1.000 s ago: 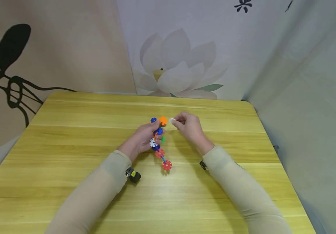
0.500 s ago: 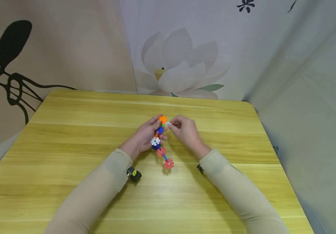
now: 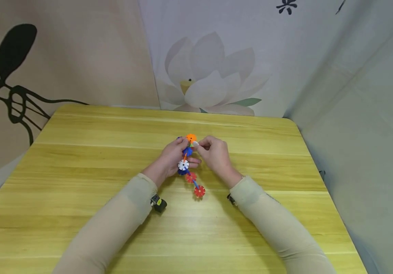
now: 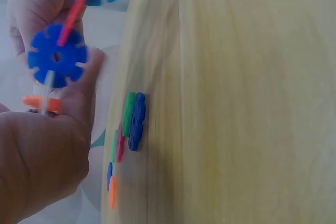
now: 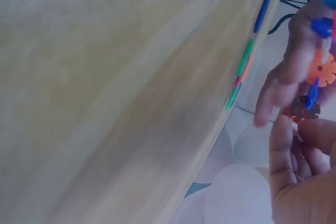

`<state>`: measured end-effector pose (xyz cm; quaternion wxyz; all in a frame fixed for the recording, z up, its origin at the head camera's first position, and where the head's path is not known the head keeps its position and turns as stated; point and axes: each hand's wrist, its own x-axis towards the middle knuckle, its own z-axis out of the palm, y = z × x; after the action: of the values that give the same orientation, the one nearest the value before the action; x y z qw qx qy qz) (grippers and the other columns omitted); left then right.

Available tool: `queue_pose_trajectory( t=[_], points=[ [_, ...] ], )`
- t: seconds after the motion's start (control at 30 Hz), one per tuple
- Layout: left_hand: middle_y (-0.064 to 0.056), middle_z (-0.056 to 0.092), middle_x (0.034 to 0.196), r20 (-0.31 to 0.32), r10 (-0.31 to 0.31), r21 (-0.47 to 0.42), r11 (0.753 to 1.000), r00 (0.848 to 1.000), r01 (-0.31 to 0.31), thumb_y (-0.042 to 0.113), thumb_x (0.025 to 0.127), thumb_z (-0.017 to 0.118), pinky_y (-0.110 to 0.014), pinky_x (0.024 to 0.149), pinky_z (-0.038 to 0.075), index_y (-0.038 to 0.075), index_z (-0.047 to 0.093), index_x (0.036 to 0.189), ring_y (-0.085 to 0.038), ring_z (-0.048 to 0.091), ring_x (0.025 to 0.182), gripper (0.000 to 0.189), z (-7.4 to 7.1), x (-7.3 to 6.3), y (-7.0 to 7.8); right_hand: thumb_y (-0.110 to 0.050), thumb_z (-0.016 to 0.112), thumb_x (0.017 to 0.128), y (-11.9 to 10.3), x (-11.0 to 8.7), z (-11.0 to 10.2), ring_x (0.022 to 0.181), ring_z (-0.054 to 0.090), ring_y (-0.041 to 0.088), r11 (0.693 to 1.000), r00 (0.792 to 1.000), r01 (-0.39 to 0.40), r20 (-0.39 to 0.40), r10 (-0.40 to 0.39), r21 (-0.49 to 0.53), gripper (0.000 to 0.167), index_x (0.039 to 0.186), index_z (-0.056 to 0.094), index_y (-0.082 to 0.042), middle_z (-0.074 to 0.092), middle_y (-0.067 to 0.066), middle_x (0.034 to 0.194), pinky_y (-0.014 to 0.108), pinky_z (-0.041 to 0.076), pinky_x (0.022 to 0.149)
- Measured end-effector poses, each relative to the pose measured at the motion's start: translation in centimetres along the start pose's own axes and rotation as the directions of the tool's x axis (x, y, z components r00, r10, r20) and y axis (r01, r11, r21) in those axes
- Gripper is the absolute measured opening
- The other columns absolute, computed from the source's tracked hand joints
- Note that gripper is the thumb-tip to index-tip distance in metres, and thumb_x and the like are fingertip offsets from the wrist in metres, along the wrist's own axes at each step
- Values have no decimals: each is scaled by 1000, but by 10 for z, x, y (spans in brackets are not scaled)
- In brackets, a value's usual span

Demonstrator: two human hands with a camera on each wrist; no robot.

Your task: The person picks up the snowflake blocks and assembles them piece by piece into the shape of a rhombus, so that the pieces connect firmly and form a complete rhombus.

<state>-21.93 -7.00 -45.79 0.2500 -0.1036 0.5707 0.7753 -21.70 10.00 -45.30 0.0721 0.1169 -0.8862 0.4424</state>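
Note:
My left hand (image 3: 171,155) grips a chain of notched plastic snowflake discs above the table. An orange disc (image 3: 191,138) tops it, and a white disc (image 3: 183,164) sits around its middle. Its lower end is a red disc (image 3: 199,191) hanging toward me. My right hand (image 3: 217,154) pinches a small white snowflake disc (image 3: 195,143) against or just beside the chain, below the orange one. Whether the two are slotted together cannot be made out. In the left wrist view, a blue disc (image 4: 58,56) of the chain shows close up, and the left palm hides other pieces.
Several loose discs lie on the wooden table (image 3: 114,228), among them a dark blue disc (image 4: 137,121) and a green disc (image 4: 128,114). The hands hide them in the head view. A curtain (image 3: 234,49) hangs behind the table's far edge.
My right hand has moved left with the white disc, bringing it from apart to the chain. The chain's lower end has shifted slightly right, and the left hand's lower fingers have extended.

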Motion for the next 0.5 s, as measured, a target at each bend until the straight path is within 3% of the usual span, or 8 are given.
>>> queue_pose_trajectory(
  t=[0.17, 0.23, 0.4, 0.5],
  points=[
    [-6, 68, 112, -13, 28, 59, 998, 1000, -27, 41, 118, 33, -26, 67, 59, 14, 40, 159, -18, 63, 75, 49, 1, 2, 0, -14, 78, 99, 0, 1, 1, 81, 74, 22, 1000, 1000, 2, -3, -2, 8, 13, 93, 76, -3, 80, 12, 91, 30, 63, 69],
    [-3, 71, 106, -39, 48, 102, 994, 998, -44, 44, 118, 32, -24, 68, 59, 15, 47, 157, -18, 69, 82, 51, 1, 3, 1, -14, 79, 99, 0, 1, 1, 82, 74, 22, 1000, 1000, 13, -1, -13, 8, 13, 93, 76, -3, 80, 12, 91, 31, 64, 71],
    [-4, 70, 122, -106, 106, 141, 986, 989, -91, 44, 117, 36, -32, 87, 65, 17, 60, 149, -15, 71, 94, 48, 1, 5, 2, -16, 78, 99, 0, 3, 4, 82, 75, 22, 1000, 1000, 19, 23, -20, 24, 14, 92, 76, -4, 81, 11, 92, 32, 65, 73],
    [-9, 68, 135, -136, 138, 105, 987, 981, -124, 39, 117, 42, -31, 84, 66, 16, 61, 150, -12, 70, 89, 44, 2, 6, 2, -13, 78, 99, 0, 3, 5, 81, 75, 22, 999, 999, 23, 24, -23, 25, 12, 92, 78, -3, 81, 11, 92, 31, 65, 72]
  ],
)
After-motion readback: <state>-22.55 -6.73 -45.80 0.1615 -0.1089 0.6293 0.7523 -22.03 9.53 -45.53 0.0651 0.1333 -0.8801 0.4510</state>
